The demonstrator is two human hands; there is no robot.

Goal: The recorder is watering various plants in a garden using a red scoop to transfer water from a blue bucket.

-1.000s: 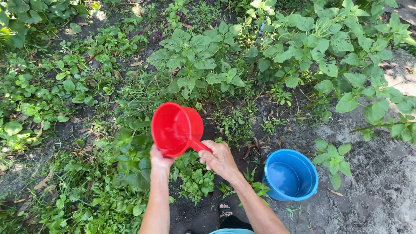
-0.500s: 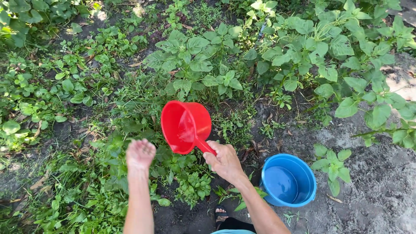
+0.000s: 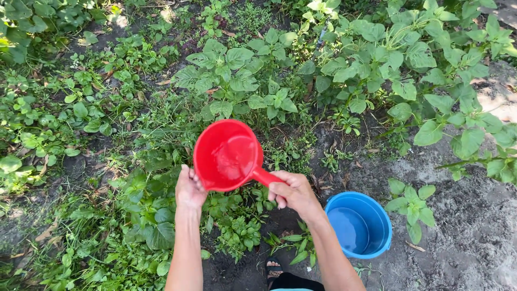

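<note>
A red plastic dipper with a short handle hangs tilted above low green plants, its open mouth turned toward me. My right hand grips the handle at the dipper's lower right. My left hand is at the dipper's lower left rim, fingers together and cupped, touching or almost touching the rim. Whether it holds water I cannot tell. A blue bucket with water in it stands on the soil just right of my right forearm.
Leafy green plants fill the ground ahead and to the left, taller ones at the upper right. Bare sandy soil lies at the right around the bucket. My sandalled foot shows at the bottom edge.
My left hand swung out to the left, away from the dipper, then came back to its lower left rim. The dipper shifted slightly and tilted more toward me.
</note>
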